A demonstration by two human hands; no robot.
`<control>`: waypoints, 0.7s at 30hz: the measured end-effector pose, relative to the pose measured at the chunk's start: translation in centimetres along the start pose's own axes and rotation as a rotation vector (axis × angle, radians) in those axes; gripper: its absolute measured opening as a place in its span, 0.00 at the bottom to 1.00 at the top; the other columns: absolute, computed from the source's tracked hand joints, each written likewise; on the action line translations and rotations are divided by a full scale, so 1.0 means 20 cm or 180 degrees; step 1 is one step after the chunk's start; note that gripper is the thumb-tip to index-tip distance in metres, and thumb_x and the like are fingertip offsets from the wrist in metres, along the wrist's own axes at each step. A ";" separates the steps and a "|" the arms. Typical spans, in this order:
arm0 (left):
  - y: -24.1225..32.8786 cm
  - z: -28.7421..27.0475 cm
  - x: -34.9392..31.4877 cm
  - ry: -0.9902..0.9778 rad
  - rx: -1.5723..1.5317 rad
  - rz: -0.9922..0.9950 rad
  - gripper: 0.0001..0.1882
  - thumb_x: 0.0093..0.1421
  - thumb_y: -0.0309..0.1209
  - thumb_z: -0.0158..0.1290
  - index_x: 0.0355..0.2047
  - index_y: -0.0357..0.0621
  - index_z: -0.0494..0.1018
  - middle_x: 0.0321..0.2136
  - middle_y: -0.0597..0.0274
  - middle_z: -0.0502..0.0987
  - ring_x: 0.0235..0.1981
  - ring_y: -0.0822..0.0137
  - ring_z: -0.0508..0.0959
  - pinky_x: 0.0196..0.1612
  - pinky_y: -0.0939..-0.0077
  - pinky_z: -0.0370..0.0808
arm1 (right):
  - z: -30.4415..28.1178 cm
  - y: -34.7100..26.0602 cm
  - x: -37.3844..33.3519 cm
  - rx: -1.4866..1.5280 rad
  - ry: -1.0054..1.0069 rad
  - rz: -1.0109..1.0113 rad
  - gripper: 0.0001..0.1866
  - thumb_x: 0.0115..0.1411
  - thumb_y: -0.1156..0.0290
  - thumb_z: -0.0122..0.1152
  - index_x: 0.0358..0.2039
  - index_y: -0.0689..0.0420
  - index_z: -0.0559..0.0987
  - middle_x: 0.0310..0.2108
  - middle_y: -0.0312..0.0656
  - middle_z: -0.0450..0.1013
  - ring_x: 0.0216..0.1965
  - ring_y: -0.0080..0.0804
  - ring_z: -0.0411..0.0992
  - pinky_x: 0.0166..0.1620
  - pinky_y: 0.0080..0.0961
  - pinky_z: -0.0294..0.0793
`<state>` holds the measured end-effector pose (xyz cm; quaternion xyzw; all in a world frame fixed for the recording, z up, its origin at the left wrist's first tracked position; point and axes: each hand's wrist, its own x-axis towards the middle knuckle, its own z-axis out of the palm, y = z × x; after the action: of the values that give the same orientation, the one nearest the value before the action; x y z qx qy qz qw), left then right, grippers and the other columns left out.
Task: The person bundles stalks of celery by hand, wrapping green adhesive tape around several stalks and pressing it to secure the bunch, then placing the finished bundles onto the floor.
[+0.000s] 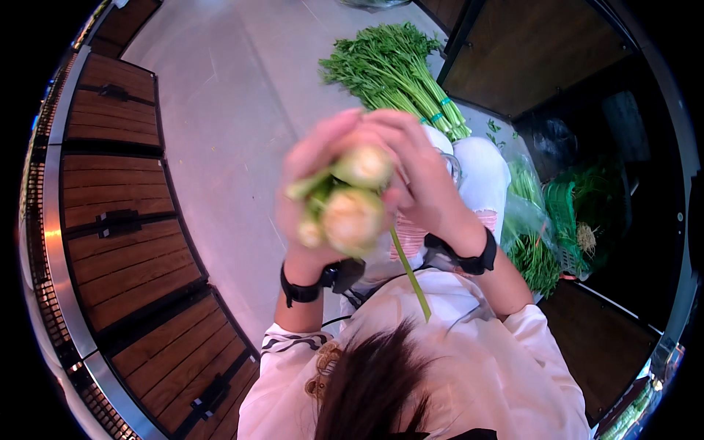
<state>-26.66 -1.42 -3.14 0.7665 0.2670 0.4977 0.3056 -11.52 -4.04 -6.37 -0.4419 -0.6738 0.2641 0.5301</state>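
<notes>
Both my hands are wrapped round a bunch of celery, its pale, round butt ends turned up toward me. My left hand closes on its left side, blurred by motion. From the right and far side my right hand grips it, fingers curled over the top. A single thin green stalk hangs below, against my white shirt. Beyond my knees, several leafy celery bunches with teal bands lie on the floor, stalk ends toward me. The leaves of the held bunch are hidden.
Brown wood-panelled cabinets line the left along the grey floor. At my right stand a green crate and a clear plastic bag with greens, beside a dark open cabinet. Loose leaf bits lie near the bunches.
</notes>
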 end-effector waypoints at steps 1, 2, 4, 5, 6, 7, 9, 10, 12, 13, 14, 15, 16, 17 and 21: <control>-0.03 -0.02 0.02 0.0028 -0.0541 0.0065 0.40 0.52 0.30 0.64 0.60 0.39 0.54 0.36 0.53 0.76 0.37 0.65 0.75 0.42 0.72 0.74 | -0.03 0.01 -0.01 -0.0322 0.0173 -0.0094 0.22 0.50 0.88 0.51 0.46 0.58 0.72 0.45 0.47 0.68 0.47 0.48 0.69 0.46 0.34 0.71; -0.05 -0.05 0.04 0.0303 -0.0764 0.0130 0.37 0.52 0.26 0.63 0.58 0.37 0.56 0.36 0.52 0.76 0.38 0.63 0.76 0.43 0.69 0.74 | -0.06 0.01 -0.04 -0.0646 0.0325 -0.0185 0.23 0.49 0.88 0.50 0.47 0.57 0.73 0.46 0.47 0.68 0.48 0.48 0.69 0.47 0.36 0.71; -0.11 -0.09 0.08 0.0680 -0.1029 0.0187 0.34 0.53 0.24 0.61 0.56 0.33 0.56 0.36 0.50 0.76 0.37 0.60 0.78 0.46 0.66 0.75 | -0.15 0.08 -0.18 -0.0750 0.0092 -0.0120 0.22 0.50 0.86 0.49 0.47 0.56 0.73 0.48 0.44 0.68 0.50 0.44 0.68 0.50 0.35 0.69; -0.11 -0.14 0.09 0.0851 -0.1096 0.0054 0.32 0.53 0.23 0.60 0.55 0.33 0.57 0.37 0.50 0.75 0.36 0.60 0.78 0.46 0.66 0.75 | -0.16 0.08 -0.25 -0.1004 -0.0810 -0.0321 0.20 0.51 0.83 0.51 0.46 0.54 0.74 0.48 0.43 0.69 0.51 0.42 0.68 0.53 0.35 0.68; -0.11 -0.18 0.11 0.0929 -0.1178 -0.0019 0.31 0.54 0.22 0.59 0.55 0.33 0.57 0.38 0.49 0.74 0.35 0.60 0.77 0.45 0.66 0.75 | -0.17 0.09 -0.33 -0.1270 -0.1711 -0.0529 0.18 0.52 0.80 0.52 0.45 0.53 0.74 0.49 0.41 0.69 0.53 0.40 0.67 0.55 0.35 0.67; -0.12 -0.20 0.12 0.1065 -0.1180 -0.0047 0.30 0.54 0.22 0.58 0.55 0.33 0.57 0.38 0.50 0.74 0.35 0.61 0.77 0.44 0.67 0.75 | -0.17 0.10 -0.42 -0.1253 -0.1704 -0.0533 0.18 0.52 0.80 0.52 0.45 0.53 0.74 0.49 0.41 0.69 0.53 0.40 0.67 0.55 0.35 0.67; -0.13 -0.23 0.14 0.1158 -0.1156 -0.0085 0.30 0.55 0.22 0.57 0.55 0.33 0.57 0.38 0.51 0.73 0.35 0.62 0.76 0.43 0.67 0.75 | -0.16 0.11 -0.58 -0.1719 -0.2238 -0.0809 0.14 0.53 0.74 0.54 0.42 0.51 0.75 0.50 0.38 0.70 0.56 0.35 0.66 0.58 0.33 0.65; -0.15 -0.24 0.14 0.1238 -0.1171 -0.0134 0.29 0.55 0.22 0.56 0.56 0.34 0.57 0.38 0.51 0.73 0.36 0.62 0.75 0.43 0.68 0.74 | -0.17 0.13 -0.60 -0.1713 -0.2218 -0.0793 0.14 0.53 0.74 0.54 0.42 0.51 0.75 0.50 0.38 0.70 0.56 0.35 0.66 0.58 0.33 0.65; -0.15 -0.28 0.15 0.1321 -0.1157 -0.0171 0.28 0.56 0.22 0.55 0.56 0.35 0.58 0.39 0.52 0.72 0.36 0.63 0.74 0.43 0.68 0.73 | -0.17 0.13 -0.61 -0.1907 -0.2164 -0.1432 0.15 0.50 0.72 0.57 0.41 0.52 0.76 0.50 0.36 0.71 0.54 0.35 0.67 0.56 0.34 0.68; -0.16 -0.29 0.15 0.1347 -0.1221 -0.0249 0.28 0.56 0.23 0.54 0.56 0.36 0.58 0.39 0.52 0.72 0.37 0.63 0.73 0.44 0.69 0.73 | -0.17 0.13 -0.60 -0.1906 -0.2149 -0.1428 0.15 0.50 0.72 0.57 0.41 0.52 0.76 0.50 0.36 0.71 0.54 0.35 0.67 0.56 0.34 0.68; -0.14 -0.34 0.16 0.1383 -0.1237 -0.0307 0.27 0.57 0.23 0.54 0.56 0.36 0.58 0.40 0.52 0.72 0.38 0.63 0.73 0.44 0.70 0.72 | -0.17 0.10 -0.54 -0.1340 -0.1754 -0.1132 0.13 0.53 0.71 0.56 0.41 0.53 0.76 0.48 0.37 0.72 0.51 0.36 0.70 0.54 0.34 0.71; -0.15 -0.38 0.16 0.1363 -0.1193 -0.0294 0.27 0.58 0.23 0.53 0.56 0.37 0.58 0.41 0.52 0.71 0.39 0.63 0.72 0.45 0.70 0.71 | -0.18 0.07 -0.49 -0.0797 -0.1363 -0.0820 0.11 0.56 0.71 0.56 0.41 0.55 0.76 0.46 0.39 0.73 0.48 0.37 0.72 0.51 0.34 0.73; -0.15 -0.40 0.16 0.1352 -0.1177 -0.0271 0.27 0.58 0.23 0.53 0.56 0.37 0.58 0.41 0.52 0.71 0.39 0.63 0.72 0.45 0.70 0.71 | -0.20 0.05 -0.43 -0.0792 -0.1344 -0.0844 0.11 0.56 0.71 0.56 0.41 0.55 0.76 0.46 0.39 0.73 0.48 0.37 0.72 0.51 0.34 0.73; -0.15 -0.42 0.17 0.1440 -0.1046 -0.0274 0.26 0.57 0.23 0.52 0.56 0.38 0.58 0.41 0.52 0.70 0.39 0.62 0.71 0.46 0.69 0.70 | -0.23 0.04 -0.38 -0.0198 -0.0771 -0.0580 0.09 0.59 0.71 0.55 0.41 0.56 0.75 0.43 0.42 0.74 0.45 0.38 0.74 0.49 0.35 0.75; -0.16 -0.56 0.15 0.1613 -0.0613 -0.0084 0.25 0.57 0.22 0.52 0.55 0.37 0.59 0.42 0.51 0.71 0.39 0.62 0.72 0.46 0.70 0.72 | -0.40 -0.06 -0.17 0.0506 0.0891 -0.0514 0.08 0.66 0.70 0.50 0.42 0.60 0.70 0.37 0.50 0.75 0.39 0.40 0.76 0.45 0.35 0.77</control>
<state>-36.29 5.25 -0.10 0.5813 0.2963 0.6928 0.3069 -4.23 -8.40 -4.62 -0.3754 -0.6038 0.2090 0.6714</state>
